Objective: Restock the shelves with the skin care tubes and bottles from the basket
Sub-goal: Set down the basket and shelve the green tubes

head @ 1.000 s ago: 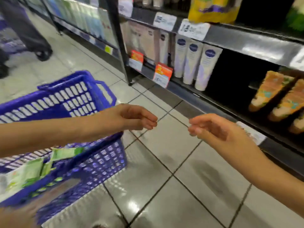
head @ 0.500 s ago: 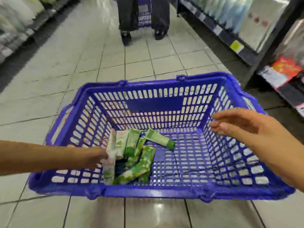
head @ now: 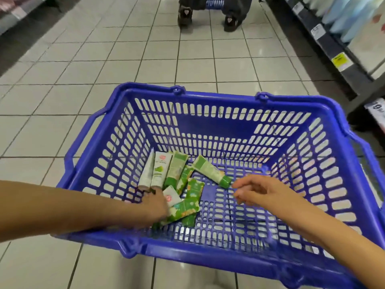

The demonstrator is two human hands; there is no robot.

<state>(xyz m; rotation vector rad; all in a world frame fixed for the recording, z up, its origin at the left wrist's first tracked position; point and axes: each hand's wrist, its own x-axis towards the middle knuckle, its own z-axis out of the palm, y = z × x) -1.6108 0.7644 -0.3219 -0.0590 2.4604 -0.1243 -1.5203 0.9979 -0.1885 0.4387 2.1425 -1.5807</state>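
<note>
Low on the tiled aisle floor (head: 125,59) sits a blue basket (head: 208,97), mostly bare, so restocking looks far along. Roughly nine green-and-white tubes (head: 176,170) lie heaped at nine o'clock inside; no bottles show. Left hand (head: 155,203) is in the heap, fingers hidden, grip unclear. Right hand (head: 256,190), at three o'clock of them, is loosely curled, empty.
</note>
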